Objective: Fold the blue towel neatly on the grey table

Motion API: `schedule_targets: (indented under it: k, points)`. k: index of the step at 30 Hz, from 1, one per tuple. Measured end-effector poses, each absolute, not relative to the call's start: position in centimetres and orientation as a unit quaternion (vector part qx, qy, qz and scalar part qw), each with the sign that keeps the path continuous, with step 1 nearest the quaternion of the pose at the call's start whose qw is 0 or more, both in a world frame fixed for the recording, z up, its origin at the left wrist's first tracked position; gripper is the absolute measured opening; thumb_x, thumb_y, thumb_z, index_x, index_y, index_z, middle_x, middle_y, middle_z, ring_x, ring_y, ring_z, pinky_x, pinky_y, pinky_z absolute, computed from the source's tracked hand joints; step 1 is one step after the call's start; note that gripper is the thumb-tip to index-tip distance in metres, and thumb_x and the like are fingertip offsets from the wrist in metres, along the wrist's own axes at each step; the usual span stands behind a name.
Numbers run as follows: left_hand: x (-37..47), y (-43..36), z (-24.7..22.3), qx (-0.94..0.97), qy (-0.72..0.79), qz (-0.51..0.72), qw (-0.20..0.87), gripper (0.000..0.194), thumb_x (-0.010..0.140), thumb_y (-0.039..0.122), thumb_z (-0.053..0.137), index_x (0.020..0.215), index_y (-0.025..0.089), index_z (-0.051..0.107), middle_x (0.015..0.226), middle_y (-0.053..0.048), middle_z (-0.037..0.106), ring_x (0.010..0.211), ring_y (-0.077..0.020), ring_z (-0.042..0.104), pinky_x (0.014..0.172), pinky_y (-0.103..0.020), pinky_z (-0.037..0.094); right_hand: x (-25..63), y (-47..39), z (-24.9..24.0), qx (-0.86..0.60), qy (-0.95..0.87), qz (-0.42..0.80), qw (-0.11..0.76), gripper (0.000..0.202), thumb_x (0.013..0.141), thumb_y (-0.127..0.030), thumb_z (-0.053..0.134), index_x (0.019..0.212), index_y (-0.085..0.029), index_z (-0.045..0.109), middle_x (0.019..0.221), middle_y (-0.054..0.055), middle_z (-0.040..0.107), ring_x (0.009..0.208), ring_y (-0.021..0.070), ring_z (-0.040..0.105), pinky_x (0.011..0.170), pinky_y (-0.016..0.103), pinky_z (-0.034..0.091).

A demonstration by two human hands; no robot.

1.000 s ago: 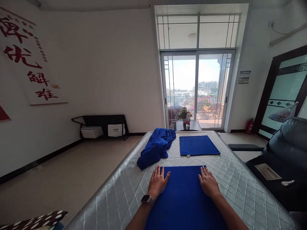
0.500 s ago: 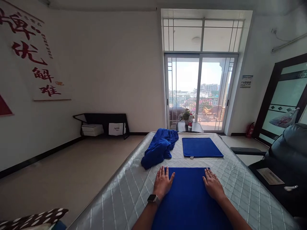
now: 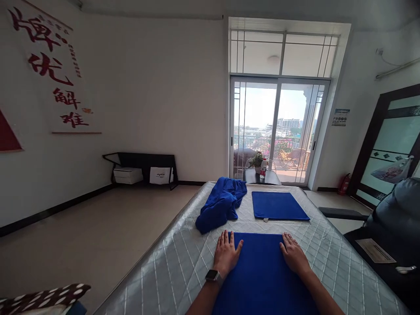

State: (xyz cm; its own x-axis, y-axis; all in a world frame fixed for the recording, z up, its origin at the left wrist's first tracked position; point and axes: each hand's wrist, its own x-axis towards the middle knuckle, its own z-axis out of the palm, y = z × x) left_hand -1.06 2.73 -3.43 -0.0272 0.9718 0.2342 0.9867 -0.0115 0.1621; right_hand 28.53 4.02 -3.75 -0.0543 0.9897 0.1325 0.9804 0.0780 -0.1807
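Observation:
A flat blue cloth (image 3: pixel 260 275) lies in front of me on the quilted silver-grey bed surface (image 3: pixel 170 258). My left hand (image 3: pixel 226 253), with a watch (image 3: pixel 212 275) on its wrist, rests flat at the cloth's far left corner, thumb spread over the blue. At the far right corner my right hand (image 3: pixel 293 253) also lies flat, fingers stretched out. Beyond them are a crumpled blue cloth (image 3: pixel 221 205) on the left and a neatly flattened blue cloth (image 3: pixel 280 205) with a small white tag on the right. The near end of the front cloth is cut off by the frame.
A black chair (image 3: pixel 400 223) with an armrest stands close by on the right, with a card (image 3: pixel 375 250) on its seat. A small table (image 3: pixel 252 177) bears a plant and a bottle (image 3: pixel 263 168). A polka-dot fabric (image 3: pixel 49 297) shows at lower left.
The view has tilted and shifted slightly, so everything sits a little lower and further right. Both hands stay flat at the same corners of the cloth.

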Motion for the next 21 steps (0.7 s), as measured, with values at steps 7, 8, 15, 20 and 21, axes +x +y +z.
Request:
schedule_targets:
  k: [7, 8, 15, 20, 21]
  points:
    - [-1.05, 2.86, -3.56, -0.699, -0.699, -0.141, 0.044, 0.082, 0.098, 0.065, 0.014, 0.150, 0.006, 0.042, 0.157, -0.022, 0.038, 0.147, -0.0321, 0.032, 0.119, -0.046, 0.027, 28.86, 4.16, -4.32, -0.685, -0.719, 0.023, 0.113, 0.065, 0.099, -0.041, 0.023, 0.155, -0.011, 0.030, 0.162, 0.008, 0.029, 0.150, 0.0184, 0.021, 0.123, 0.037, 0.014]
    - [-1.05, 2.90, -3.59, -0.699, -0.700, -0.138, 0.044, 0.082, 0.098, 0.065, 0.014, 0.150, 0.006, 0.041, 0.157, -0.022, 0.038, 0.147, -0.0319, 0.032, 0.119, -0.046, 0.027, 28.88, 4.17, -4.31, -0.688, -0.717, 0.022, 0.110, 0.064, 0.099, -0.042, 0.022, 0.156, -0.012, 0.029, 0.162, 0.007, 0.028, 0.151, 0.0181, 0.020, 0.123, 0.037, 0.013]
    - [-0.72, 2.96, -3.99, -0.701, -0.700, -0.125, 0.053, 0.082, 0.098, 0.065, 0.014, 0.151, 0.007, 0.039, 0.158, -0.021, 0.037, 0.147, -0.0320, 0.032, 0.119, -0.046, 0.026, 28.89, 4.13, -4.04, -0.698, -0.711, 0.038, 0.074, 0.066, 0.100, -0.043, 0.020, 0.157, -0.012, 0.022, 0.165, 0.006, 0.020, 0.152, 0.0193, 0.011, 0.123, 0.040, 0.009]
    - [-0.56, 3.25, -3.84, -0.701, -0.707, -0.069, 0.053, 0.085, 0.098, 0.066, 0.014, 0.153, 0.005, 0.033, 0.160, -0.023, 0.031, 0.149, -0.0339, 0.027, 0.119, -0.048, 0.024, 28.84, 3.81, -3.61, -0.705, -0.705, 0.040, 0.068, 0.067, 0.100, -0.043, 0.017, 0.158, -0.010, 0.020, 0.165, 0.006, 0.017, 0.153, 0.0187, 0.010, 0.123, 0.039, 0.008]
    - [-0.45, 3.36, -3.62, -0.698, -0.712, -0.057, 0.048, 0.086, 0.097, 0.067, 0.015, 0.153, 0.004, 0.032, 0.159, -0.024, 0.031, 0.149, -0.0347, 0.027, 0.119, -0.048, 0.024, 28.84, 3.76, -3.57, -0.706, -0.703, 0.040, 0.069, 0.067, 0.100, -0.043, 0.017, 0.158, -0.010, 0.020, 0.165, 0.006, 0.017, 0.153, 0.0187, 0.010, 0.123, 0.038, 0.008]
